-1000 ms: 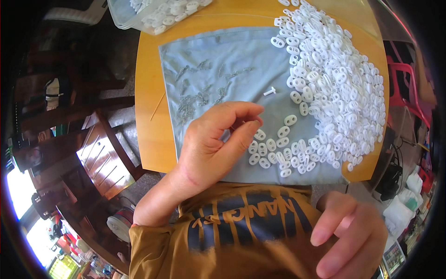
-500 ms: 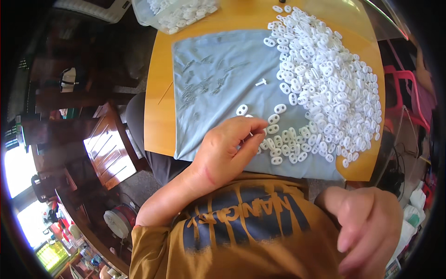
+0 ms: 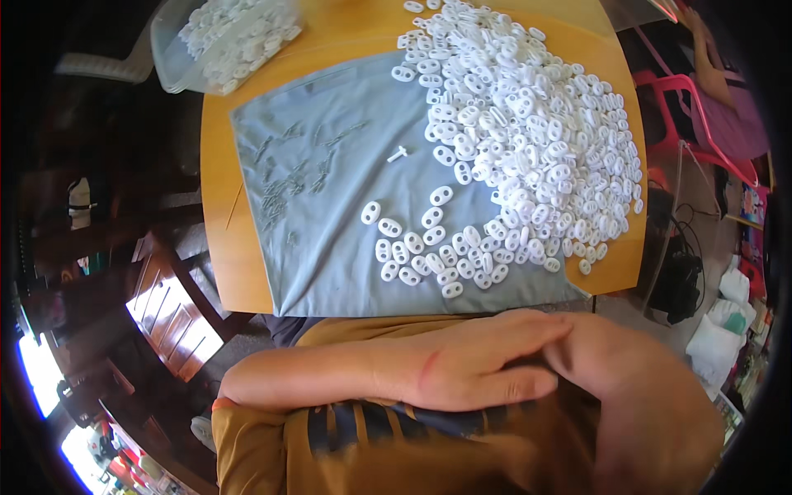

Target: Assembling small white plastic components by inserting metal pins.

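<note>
My left hand lies across in front of my body, fingers and thumb stretched toward the right. Its fingertips meet my right hand, whose fingers are mostly hidden behind it. No held thing shows between the two hands. Beyond them, a loose group of white oval pieces with two holes each rests on a grey-blue cloth. A large heap of the same pieces covers the right side. A small white T-shaped piece lies alone on the cloth, with thin grey pin-like bits scattered to its left.
The cloth covers part of a yellow wooden table. At the far left corner stands a clear plastic tub of white pieces. A thin stick lies by the left edge. Past the right side is a pink chair near another person's arm.
My left hand has pulled back from the white pieces toward my body, over to my right hand. My right hand has turned inward to meet it. The view has shifted too.
</note>
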The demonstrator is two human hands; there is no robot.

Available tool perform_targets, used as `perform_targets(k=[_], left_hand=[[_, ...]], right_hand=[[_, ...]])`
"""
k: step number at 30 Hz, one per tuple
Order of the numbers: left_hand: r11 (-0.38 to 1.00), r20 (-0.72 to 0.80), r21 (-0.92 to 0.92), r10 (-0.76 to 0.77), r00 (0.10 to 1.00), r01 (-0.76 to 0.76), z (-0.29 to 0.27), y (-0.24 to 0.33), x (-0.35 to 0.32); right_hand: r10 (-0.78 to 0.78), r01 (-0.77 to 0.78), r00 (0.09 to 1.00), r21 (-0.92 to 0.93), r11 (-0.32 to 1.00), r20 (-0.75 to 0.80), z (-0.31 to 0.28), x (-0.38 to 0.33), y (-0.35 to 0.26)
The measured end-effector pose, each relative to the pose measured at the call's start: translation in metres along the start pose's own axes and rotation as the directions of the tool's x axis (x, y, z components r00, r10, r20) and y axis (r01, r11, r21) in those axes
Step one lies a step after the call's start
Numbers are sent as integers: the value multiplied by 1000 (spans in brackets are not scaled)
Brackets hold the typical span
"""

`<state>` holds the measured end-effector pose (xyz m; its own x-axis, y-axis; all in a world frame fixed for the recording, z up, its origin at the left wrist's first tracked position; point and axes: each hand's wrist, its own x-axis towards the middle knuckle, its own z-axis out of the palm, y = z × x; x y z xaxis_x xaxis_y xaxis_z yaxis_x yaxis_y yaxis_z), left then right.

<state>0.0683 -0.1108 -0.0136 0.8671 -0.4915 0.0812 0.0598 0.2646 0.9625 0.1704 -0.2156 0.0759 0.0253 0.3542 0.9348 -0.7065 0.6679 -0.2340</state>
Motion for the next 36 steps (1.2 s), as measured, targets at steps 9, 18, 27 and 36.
perform_targets(k=[9, 18, 27, 36], left_hand=[[523, -271, 840, 180, 946, 142, -49, -1, 22], [251, -144, 959, 27, 989, 133, -68, -3, -2], [282, -170, 942, -65, 983, 182, -59, -12, 5], [211, -218, 943, -189, 957, 257, -60, -5, -16]], right_hand=[[48, -48, 986, 3, 999, -161, -2, -14, -9], [26, -10, 977, 79, 997, -212, -16, -26, -18], [14, 18, 976, 144, 989, -218, -29, -28, -15], [19, 27, 969, 183, 983, -248, -29, -32, -13]])
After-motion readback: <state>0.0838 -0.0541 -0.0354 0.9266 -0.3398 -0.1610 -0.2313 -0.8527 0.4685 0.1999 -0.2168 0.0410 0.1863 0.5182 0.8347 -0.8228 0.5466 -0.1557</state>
